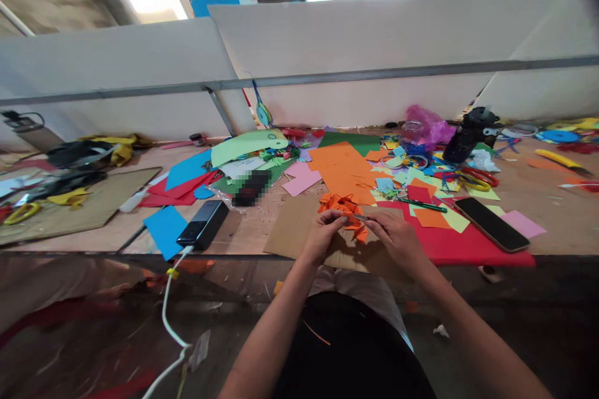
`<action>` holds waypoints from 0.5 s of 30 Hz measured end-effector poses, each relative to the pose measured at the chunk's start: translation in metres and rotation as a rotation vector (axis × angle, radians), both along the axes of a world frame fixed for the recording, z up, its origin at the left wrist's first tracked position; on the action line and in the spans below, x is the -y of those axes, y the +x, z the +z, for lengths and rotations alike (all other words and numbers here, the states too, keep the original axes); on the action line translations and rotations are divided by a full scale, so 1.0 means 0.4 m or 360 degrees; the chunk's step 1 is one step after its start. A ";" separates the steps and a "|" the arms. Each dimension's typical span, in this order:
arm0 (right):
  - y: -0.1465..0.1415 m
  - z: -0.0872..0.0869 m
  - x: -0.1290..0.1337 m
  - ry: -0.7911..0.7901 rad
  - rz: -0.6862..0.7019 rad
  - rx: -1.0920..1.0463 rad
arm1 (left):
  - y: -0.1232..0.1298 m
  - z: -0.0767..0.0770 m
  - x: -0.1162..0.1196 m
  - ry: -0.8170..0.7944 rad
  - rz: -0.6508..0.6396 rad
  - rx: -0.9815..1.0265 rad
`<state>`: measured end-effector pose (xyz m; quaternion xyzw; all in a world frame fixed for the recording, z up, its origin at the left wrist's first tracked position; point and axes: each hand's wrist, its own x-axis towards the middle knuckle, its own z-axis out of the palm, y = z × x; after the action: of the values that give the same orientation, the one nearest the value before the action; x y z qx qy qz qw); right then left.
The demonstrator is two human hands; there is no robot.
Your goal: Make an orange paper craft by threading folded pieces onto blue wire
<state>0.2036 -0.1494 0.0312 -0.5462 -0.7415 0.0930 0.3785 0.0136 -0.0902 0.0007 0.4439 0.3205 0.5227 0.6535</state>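
Note:
My left hand [324, 234] is closed in a pinch beside a heap of folded orange paper pieces [337, 202]; what lies between its fingertips is too small to make out. From the right, my right hand [395, 238] grips a slim grey metal tool [361, 217], its tip pointing at my left fingertips. More folded orange paper lies just under the tool. Beneath both hands is a brown cardboard sheet [290, 227] at the table's front edge. A large orange paper sheet [344, 165] lies behind the heap.
A phone [491, 224] rests on red paper [449, 243] at the right, near a green pen [423, 204] and scissors [477, 179]. A dark bottle [470, 134] stands behind. Leftward, a black power bank [203, 224] has a white cable [166, 312] hanging off the edge.

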 end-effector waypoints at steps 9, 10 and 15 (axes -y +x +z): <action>-0.004 0.004 -0.002 -0.0035 0.0075 -0.0130 | 0.001 0.007 0.005 -0.0021 -0.0007 -0.0001; -0.004 0.004 -0.002 -0.0029 0.0068 -0.0123 | 0.001 0.006 0.005 -0.0016 -0.0010 -0.0003; -0.006 0.002 -0.001 -0.0005 0.0028 -0.0047 | 0.000 0.003 0.002 0.0002 -0.0005 0.0008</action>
<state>0.2011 -0.1488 0.0319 -0.5388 -0.7404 0.1055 0.3878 0.0135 -0.0911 0.0017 0.4434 0.3177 0.5229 0.6550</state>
